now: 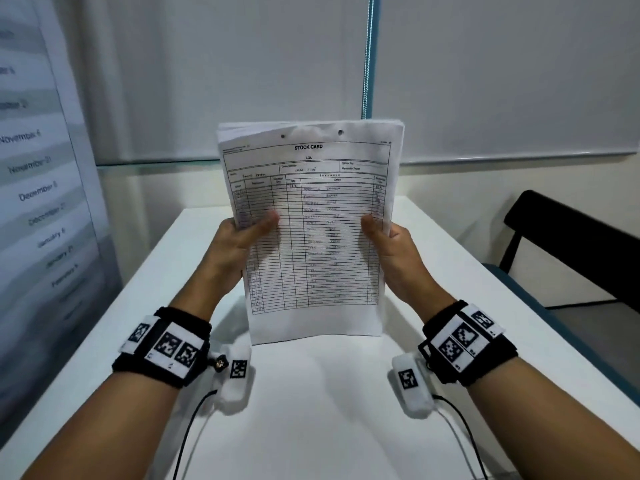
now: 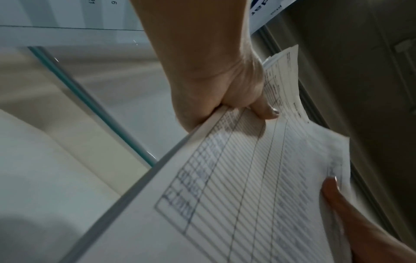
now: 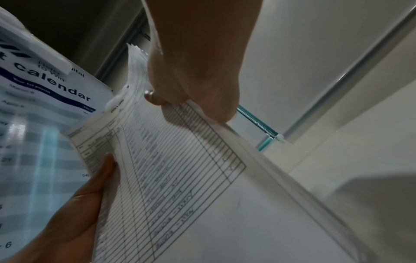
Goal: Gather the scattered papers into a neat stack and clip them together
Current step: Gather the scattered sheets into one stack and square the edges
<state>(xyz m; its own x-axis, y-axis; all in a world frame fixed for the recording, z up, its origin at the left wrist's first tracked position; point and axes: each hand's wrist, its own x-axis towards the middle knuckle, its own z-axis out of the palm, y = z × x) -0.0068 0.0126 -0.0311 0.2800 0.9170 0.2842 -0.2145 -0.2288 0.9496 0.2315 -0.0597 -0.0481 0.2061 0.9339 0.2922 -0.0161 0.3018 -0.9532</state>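
A stack of printed stock-card papers (image 1: 311, 233) stands upright, its bottom edge on the white table (image 1: 329, 393). My left hand (image 1: 239, 244) grips the stack's left edge, thumb on the front sheet. My right hand (image 1: 388, 244) grips the right edge the same way. The left wrist view has the stack (image 2: 236, 186) held by my left hand (image 2: 225, 99), with the right thumb at the far edge. From the right wrist, the stack (image 3: 180, 178) sits in my right hand (image 3: 191, 96). The top sheets look slightly uneven. No clip is in sight.
A wall calendar (image 1: 38, 188) hangs at the left, close to the table. A dark chair (image 1: 571, 244) stands at the right beyond the table edge. A white wall and a glass partition with a teal strip (image 1: 369, 57) rise behind the table.
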